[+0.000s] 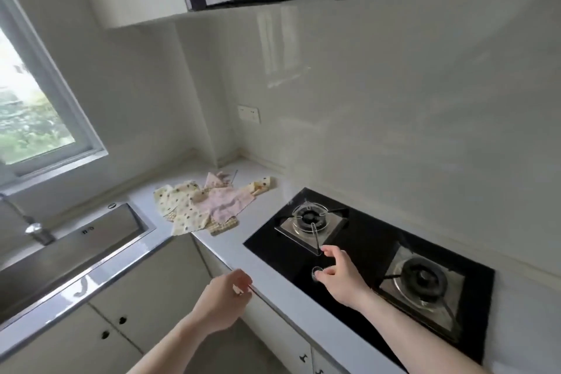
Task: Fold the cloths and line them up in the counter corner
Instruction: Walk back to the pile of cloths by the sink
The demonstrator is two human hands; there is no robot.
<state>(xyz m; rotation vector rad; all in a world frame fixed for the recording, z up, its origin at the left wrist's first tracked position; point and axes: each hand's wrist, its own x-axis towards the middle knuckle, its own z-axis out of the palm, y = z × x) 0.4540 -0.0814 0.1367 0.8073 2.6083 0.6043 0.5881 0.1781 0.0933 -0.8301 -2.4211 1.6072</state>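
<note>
With the crumpled heap of spotted cream and pale pink cloths lying unfolded on the white bench near its corner, both the left hand and right hand hover empty and loosely open, so reaching over to the heap looks next.

One head-worn camera looks forward and steeply down, tilted, over an L-shaped table. It sits close above the gas hob at right, with the sink at left and the window beyond; the corner lies farther off, mid-frame.
</note>
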